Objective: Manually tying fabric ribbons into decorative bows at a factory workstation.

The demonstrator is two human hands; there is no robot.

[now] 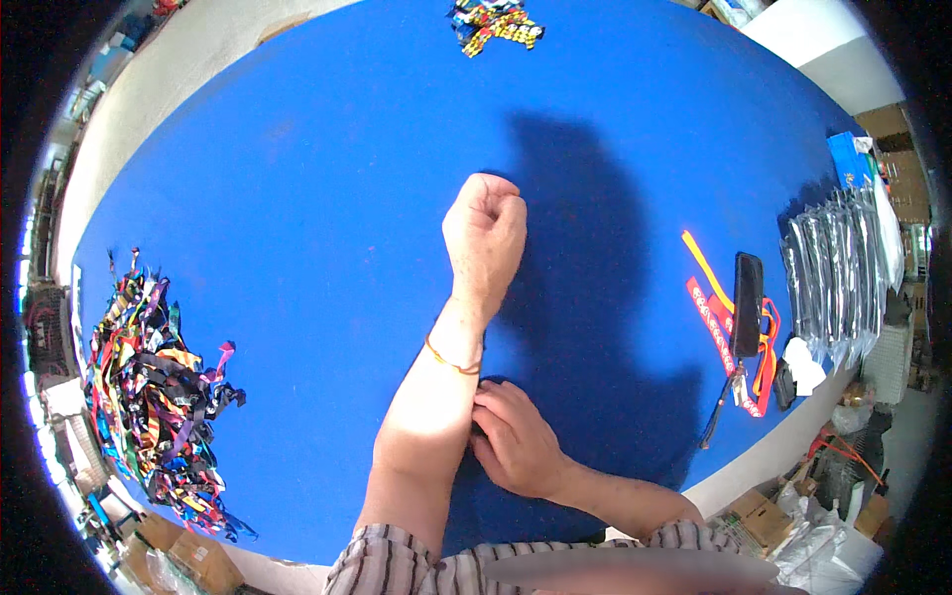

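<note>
**Fingers at the wristband, forearm held out**

My left hand is balled into a loose fist with nothing in it, the forearm stretched out over the blue table. A thin orange band circles that wrist. My right hand crosses underneath, its fingertips curled in against the forearm just below the band. They look pinched on something small there, perhaps the band's loose end, but the forearm hides the contact and I cannot tell what, if anything, they hold.

To work at the band cleanly, I judge it best to keep the left forearm still and level, so the band does not slide, and to pinch lightly with fingertips only.

Left of the band, well apart at the table's edge, lies a heap of multicoloured straps. Right of it lie a red-and-orange lanyard with a dark phone on it, and beyond those a row of clear plastic sleeves. A smaller strap bundle sits far ahead.
</note>
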